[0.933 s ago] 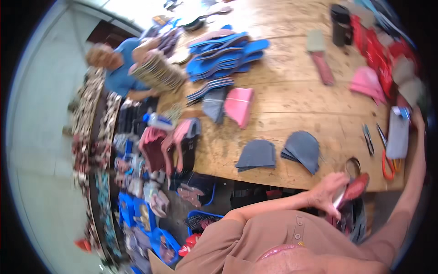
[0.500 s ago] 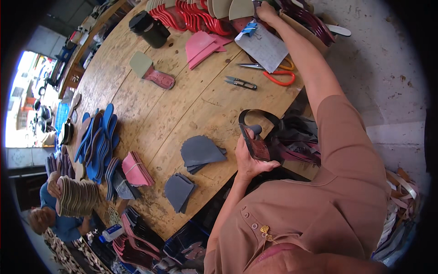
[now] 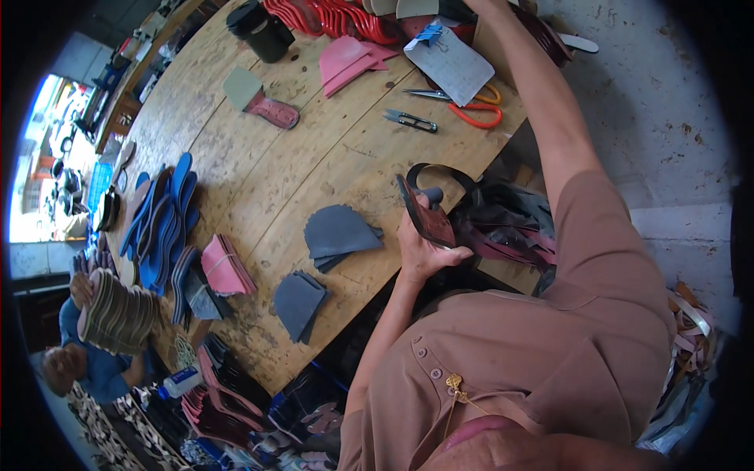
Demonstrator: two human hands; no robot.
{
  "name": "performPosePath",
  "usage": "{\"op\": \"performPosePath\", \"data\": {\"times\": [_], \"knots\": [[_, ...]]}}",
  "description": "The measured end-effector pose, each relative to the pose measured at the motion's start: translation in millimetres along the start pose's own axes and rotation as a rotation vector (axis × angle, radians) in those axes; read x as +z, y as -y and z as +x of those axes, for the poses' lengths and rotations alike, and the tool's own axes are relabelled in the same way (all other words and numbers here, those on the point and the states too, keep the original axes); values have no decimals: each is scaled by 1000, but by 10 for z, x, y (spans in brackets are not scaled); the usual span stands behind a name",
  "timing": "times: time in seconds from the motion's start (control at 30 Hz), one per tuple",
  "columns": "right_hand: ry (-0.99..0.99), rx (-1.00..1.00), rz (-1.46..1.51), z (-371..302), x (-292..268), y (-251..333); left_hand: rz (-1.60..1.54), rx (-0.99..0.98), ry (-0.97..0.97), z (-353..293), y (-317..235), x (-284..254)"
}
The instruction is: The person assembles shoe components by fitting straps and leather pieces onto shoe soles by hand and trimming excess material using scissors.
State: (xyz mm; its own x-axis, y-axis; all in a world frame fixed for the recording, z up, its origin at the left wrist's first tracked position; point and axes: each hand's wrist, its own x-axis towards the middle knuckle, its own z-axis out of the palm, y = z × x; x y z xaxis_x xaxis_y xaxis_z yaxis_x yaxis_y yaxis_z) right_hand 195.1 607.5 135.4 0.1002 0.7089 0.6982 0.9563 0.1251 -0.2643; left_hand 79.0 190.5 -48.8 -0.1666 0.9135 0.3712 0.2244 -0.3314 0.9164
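Observation:
My left hand (image 3: 420, 250) is closed around a dark, narrow insole (image 3: 432, 224) with a reddish-brown face, held tilted over the table's near edge. Its thumb sticks out to the right below the piece. Behind it, a black strap (image 3: 448, 174) curves in a loop; whether it joins the insole I cannot tell. My right arm stretches to the top edge, where the hand is cut off by the picture. Close to that wrist lie pale, rounded insole pieces (image 3: 416, 8) and a row of red-edged ones (image 3: 345, 20).
On the wooden table (image 3: 259, 188) lie thread snips (image 3: 411, 121), orange-handled scissors (image 3: 475, 114), a clipped paper (image 3: 452, 67), pink sheets (image 3: 345, 63), grey cut pieces (image 3: 338, 231) and blue insoles (image 3: 161, 228). A dark canister (image 3: 263, 35) stands far off. At left, a co-worker (image 3: 102, 369) holds stacked insoles (image 3: 118, 314).
My right hand, earlier at the pale insoles, has passed out of the top edge. The view has shifted, moving the table's things upward. My left hand keeps its hold, the insole slightly turned.

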Motion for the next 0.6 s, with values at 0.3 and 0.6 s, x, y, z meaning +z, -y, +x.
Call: {"op": "performPosePath", "data": {"times": [0.3,0.6], "knots": [[129,-445,494,-1739,-1666,-100,-405,-207,127,-192,-425,-89],[157,-1137,555,-2818,-1447,-31,-382,-607,621,-750,-1050,-674]]}}
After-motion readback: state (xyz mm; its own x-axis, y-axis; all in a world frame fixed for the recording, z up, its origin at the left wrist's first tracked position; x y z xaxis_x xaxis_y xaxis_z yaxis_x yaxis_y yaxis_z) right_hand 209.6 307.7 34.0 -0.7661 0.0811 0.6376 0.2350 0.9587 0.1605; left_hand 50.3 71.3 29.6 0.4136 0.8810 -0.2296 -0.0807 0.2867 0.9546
